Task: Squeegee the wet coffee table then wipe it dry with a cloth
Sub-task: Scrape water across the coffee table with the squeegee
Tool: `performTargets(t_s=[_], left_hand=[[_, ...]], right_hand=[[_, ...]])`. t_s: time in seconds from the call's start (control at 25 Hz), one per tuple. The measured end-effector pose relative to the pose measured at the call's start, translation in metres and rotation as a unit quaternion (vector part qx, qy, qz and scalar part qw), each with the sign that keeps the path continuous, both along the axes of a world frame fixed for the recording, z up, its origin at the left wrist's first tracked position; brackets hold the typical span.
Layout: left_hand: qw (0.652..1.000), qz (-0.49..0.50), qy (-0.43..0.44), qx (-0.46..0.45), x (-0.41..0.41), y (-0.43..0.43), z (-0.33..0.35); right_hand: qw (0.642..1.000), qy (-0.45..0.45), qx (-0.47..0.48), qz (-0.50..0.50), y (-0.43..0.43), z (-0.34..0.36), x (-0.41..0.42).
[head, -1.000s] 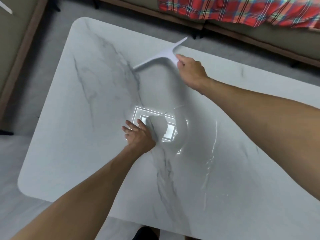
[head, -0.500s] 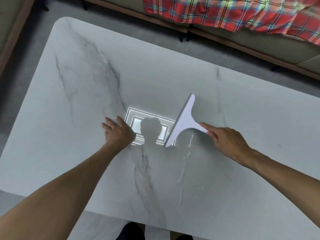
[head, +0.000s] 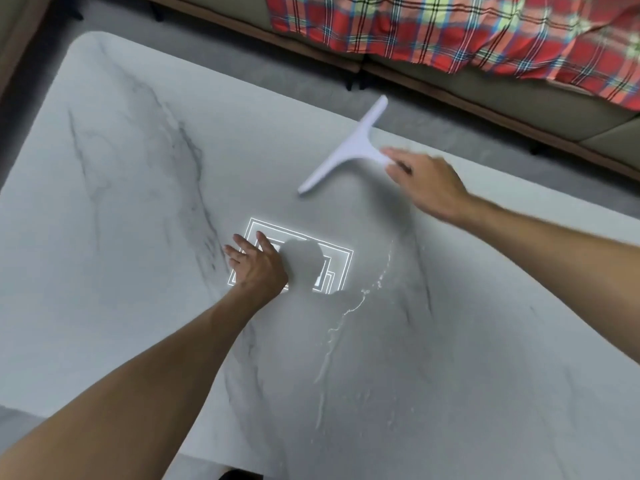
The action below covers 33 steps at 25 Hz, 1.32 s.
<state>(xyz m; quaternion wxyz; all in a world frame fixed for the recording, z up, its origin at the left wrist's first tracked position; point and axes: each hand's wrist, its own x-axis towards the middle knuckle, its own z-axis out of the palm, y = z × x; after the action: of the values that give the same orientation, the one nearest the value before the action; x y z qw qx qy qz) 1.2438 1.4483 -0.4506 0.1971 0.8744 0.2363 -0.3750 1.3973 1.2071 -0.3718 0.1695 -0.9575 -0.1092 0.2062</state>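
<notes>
The white marble coffee table point(head: 114, 237) fills most of the view. A white T-shaped squeegee point(head: 349, 147) is near the table's far edge, its blade running diagonally. My right hand point(head: 427, 185) grips its handle end from the right. My left hand point(head: 256, 266) lies flat on the tabletop near the middle, fingers spread, holding nothing. A thin line of water point(head: 346, 317) runs from below the right hand toward the near edge. No cloth is in view.
A bright reflection of a ceiling light point(head: 329, 268) shines on the tabletop beside my left hand. A sofa point(head: 519, 109) with a red plaid blanket point(head: 450, 29) stands beyond the far edge. Grey floor point(head: 207, 53) lies between sofa and table.
My right hand has carried the squeegee from the middle of the table back out to the far edge. The water line it left is now exposed. My left hand stays planted.
</notes>
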Motion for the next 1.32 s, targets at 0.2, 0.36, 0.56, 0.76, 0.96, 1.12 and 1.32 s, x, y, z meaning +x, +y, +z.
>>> performTargets(t_s=[0.2,0.36,0.56,0.76,0.96,1.12,1.32], left_hand=[[1.000,-0.014,0.021,-0.001,0.006,0.004,0.007],[0.999,-0.040,0.021,0.008,0.005,0.002,0.014],[0.998,-0.046,0.028,0.011,0.005,-0.001,0.023],[0.998,-0.044,0.033,0.001,0.007,-0.002,0.029],[0.998,-0.063,0.027,-0.002,0.005,0.007,0.019],[0.998,-0.063,0.018,0.000,0.000,0.012,0.002],[0.998,-0.069,-0.005,0.005,-0.006,0.014,-0.014]], right_hand=[[0.997,0.022,0.077,0.019,0.096,-0.036,0.068],[0.999,0.014,0.030,0.038,0.066,-0.047,0.049],[0.999,0.008,-0.047,-0.008,-0.047,-0.036,-0.038],[0.988,0.048,-0.133,-0.056,-0.127,-0.004,-0.138],[0.994,0.002,-0.092,-0.053,-0.096,0.018,-0.102],[0.999,-0.007,0.015,0.041,0.044,-0.002,0.009],[0.990,0.027,0.018,0.138,0.169,-0.031,0.061]])
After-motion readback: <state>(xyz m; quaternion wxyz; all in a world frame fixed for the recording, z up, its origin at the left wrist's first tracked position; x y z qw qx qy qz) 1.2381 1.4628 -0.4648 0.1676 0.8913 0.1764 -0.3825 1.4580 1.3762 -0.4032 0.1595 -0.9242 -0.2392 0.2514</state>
